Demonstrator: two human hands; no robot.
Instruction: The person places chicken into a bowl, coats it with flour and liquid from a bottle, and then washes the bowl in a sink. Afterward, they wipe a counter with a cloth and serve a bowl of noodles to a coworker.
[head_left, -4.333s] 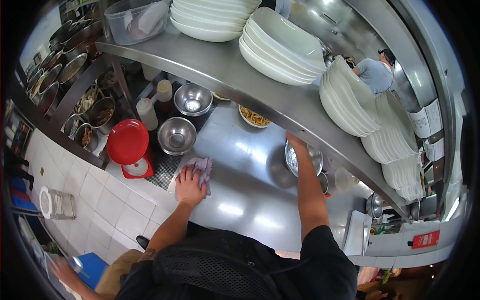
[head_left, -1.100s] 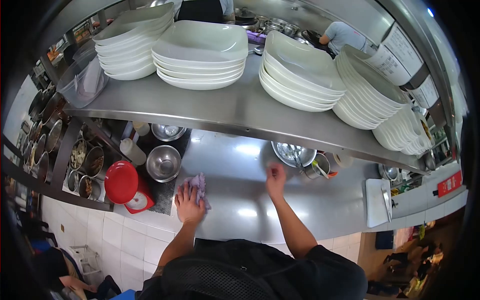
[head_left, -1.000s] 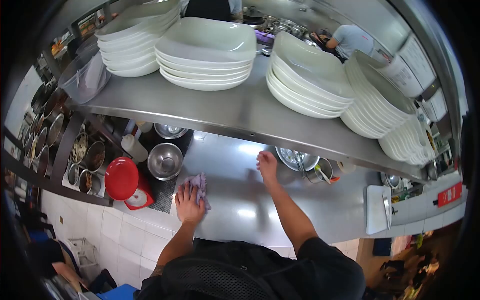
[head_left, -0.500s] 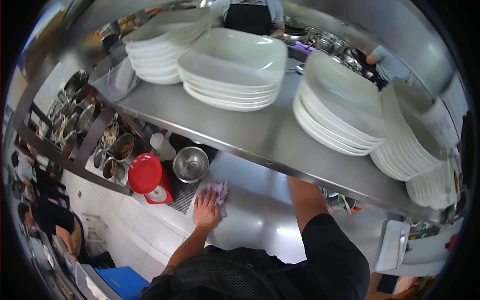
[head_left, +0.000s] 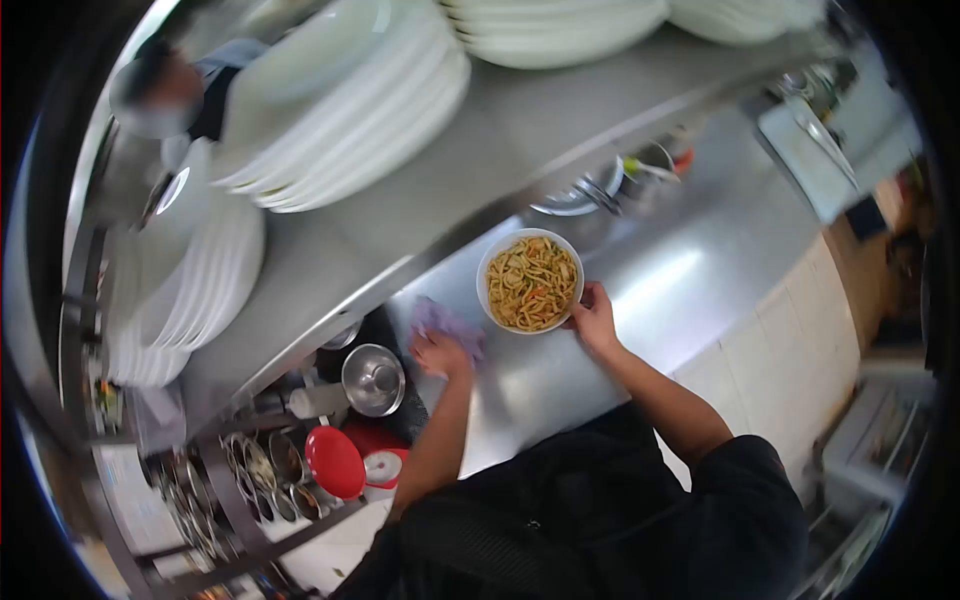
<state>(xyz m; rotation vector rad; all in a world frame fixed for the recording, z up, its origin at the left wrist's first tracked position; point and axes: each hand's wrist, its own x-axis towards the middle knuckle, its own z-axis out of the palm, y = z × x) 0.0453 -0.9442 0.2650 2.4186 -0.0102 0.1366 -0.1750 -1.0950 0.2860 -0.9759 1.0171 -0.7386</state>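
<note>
Steel counter [head_left: 690,265], noodle bowl [head_left: 530,283] held by its rim.
Right hand [head_left: 597,320] pinches the bowl's edge; left hand [head_left: 440,353] lies on the cloth [head_left: 450,322], grip unclear. One-sided hold could tip it.

Black short-sleeve shirt [head_left: 600,500], plain, loose fit. R sleeve [head_left: 745,475] ends approx. at the elbow; the forearm below it is bare. L forearm [head_left: 437,440] also bare, sleeve edge not visible. Dark mesh-textured panel [head_left: 480,545] across the chest/front, w/ ribbed weave. L hand [head_left: 440,352] and R hand [head_left: 595,318] bare.
</note>
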